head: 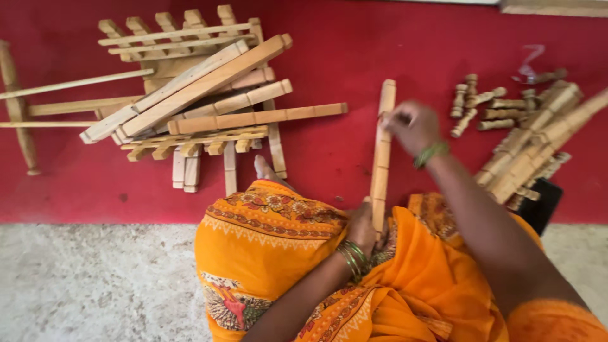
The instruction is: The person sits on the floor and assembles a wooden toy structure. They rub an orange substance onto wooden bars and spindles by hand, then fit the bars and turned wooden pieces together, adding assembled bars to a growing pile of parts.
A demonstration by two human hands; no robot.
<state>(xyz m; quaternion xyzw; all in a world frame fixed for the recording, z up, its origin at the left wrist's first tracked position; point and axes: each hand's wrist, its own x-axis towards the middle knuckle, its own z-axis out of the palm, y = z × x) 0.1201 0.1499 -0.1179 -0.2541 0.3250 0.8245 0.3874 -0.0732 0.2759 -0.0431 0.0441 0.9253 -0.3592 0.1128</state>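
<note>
Slat point(382, 152): a long, pale wooden bar, standing lengthwise away from the person over the red mat point(354, 57). The left hand point(362, 227) is curled around its near end, at the lap. The right hand point(411, 125) is closed near the far end, fingertips pinched against the slat's edge; whether they hold some small piece there is too blurred to tell. The slat looks stiff, light and dry, not slippery, and best gripped at both ends. Small turned pegs point(481, 104) lie just beyond the right hand; a stack of frames point(202, 95) lies well left of the left hand.
</note>
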